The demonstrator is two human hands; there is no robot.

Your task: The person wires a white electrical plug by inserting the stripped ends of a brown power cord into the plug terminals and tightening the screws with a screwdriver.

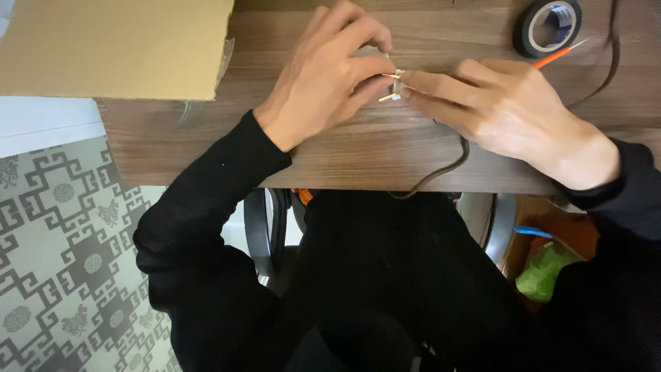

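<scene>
My left hand [327, 76] is curled over a small white plug part with two brass prongs [390, 86] on the wooden table [227, 138]. My right hand [506, 110] meets it from the right, fingertips pinching the same part at the prongs. A dark cable [441, 172] runs out from under my right hand, loops over the table's near edge and comes back up. Most of the white part is hidden by my fingers.
A roll of black tape [547, 26] lies at the back right, with an orange-handled tool [554, 56] beside it. A cardboard sheet [117, 45] covers the table's left end. Below are a patterned floor [62, 241], chair parts and a green bag [544, 272].
</scene>
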